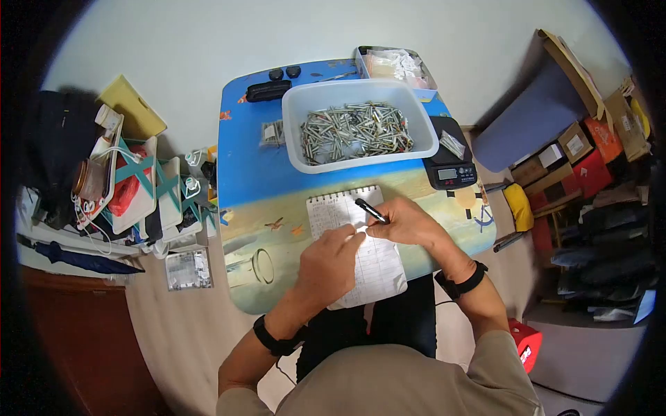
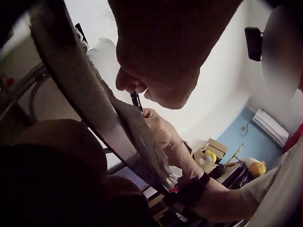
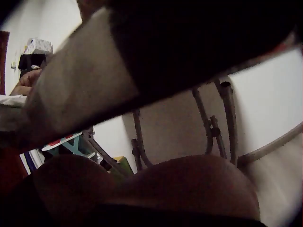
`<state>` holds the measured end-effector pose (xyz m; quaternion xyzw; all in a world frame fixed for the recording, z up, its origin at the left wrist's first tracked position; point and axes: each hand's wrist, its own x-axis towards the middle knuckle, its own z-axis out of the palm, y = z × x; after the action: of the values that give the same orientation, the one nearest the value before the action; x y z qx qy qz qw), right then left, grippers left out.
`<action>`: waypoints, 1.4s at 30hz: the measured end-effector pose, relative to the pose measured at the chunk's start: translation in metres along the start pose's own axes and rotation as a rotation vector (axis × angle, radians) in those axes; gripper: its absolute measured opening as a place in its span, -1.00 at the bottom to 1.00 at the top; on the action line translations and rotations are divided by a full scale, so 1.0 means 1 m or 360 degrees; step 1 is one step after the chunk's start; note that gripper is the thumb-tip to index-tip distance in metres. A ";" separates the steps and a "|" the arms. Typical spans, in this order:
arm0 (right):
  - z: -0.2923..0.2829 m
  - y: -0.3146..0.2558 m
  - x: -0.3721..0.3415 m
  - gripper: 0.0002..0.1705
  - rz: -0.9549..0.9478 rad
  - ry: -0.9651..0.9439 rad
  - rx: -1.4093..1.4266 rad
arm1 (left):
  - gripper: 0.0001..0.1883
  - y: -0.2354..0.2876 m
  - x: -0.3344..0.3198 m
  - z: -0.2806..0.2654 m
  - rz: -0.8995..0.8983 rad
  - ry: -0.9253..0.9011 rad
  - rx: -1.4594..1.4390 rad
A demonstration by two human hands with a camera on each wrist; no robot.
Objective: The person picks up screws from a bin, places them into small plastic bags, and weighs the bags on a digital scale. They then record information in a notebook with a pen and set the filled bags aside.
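Observation:
A spiral notepad (image 1: 380,274) with handwritten lines and a ruled table lies at the near edge of the table, partly over the person's lap. The right hand (image 1: 411,223) grips a black pen (image 1: 372,211) above the page, one end slanting up to the left. Over the pad's left side rests the left hand (image 1: 327,263), its fingertips close to the right hand's fingers and covering part of the writing. In the left wrist view, the pen (image 2: 136,101) shows between the two hands. The right wrist view mostly shows the table's underside.
Beyond the pad stands a translucent tub (image 1: 294,142) of metal screws. A black digital scale (image 1: 451,175) bears a small bag of screws (image 1: 452,144). Behind are a black case (image 1: 268,91) and a box of plastic bags (image 1: 424,93); another bag (image 1: 272,133) lies left of the tub.

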<state>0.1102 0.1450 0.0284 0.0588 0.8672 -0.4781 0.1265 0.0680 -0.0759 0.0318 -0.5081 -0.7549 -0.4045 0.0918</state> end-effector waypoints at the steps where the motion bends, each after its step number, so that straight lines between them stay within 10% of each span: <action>1: 0.000 -0.005 0.000 -0.81 -0.0007 0.0047 -0.0123 | -0.68 -0.004 -0.003 0.002 -0.0008 0.0007 0.0002; 15: 0.013 -0.016 -0.014 -0.65 -0.0101 0.0738 -0.0898 | -0.58 -0.018 -0.015 0.011 0.0099 -0.0309 0.0223; 21: 0.010 -0.027 -0.040 -0.42 -0.0296 0.1039 0.1063 | -0.57 -0.013 -0.020 0.009 0.0058 -0.0267 0.0211; 25: 0.034 -0.015 -0.039 -0.27 -0.0070 0.1046 0.1173 | -0.56 -0.013 -0.020 0.008 0.0024 -0.0327 0.0211; 33: 0.071 -0.016 -0.034 -0.86 -0.0095 0.1108 0.1032 | -0.51 -0.014 -0.023 0.008 -0.0035 -0.0382 0.0241; 42: 0.079 -0.005 -0.026 -0.90 -0.0094 0.1128 0.0890 | -0.52 -0.015 -0.022 0.007 -0.0066 -0.0308 0.0114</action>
<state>0.1467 0.0761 -0.0005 0.2260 0.6957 -0.6478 -0.2128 0.0678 -0.0892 0.0076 -0.5254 -0.7845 -0.3281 0.0280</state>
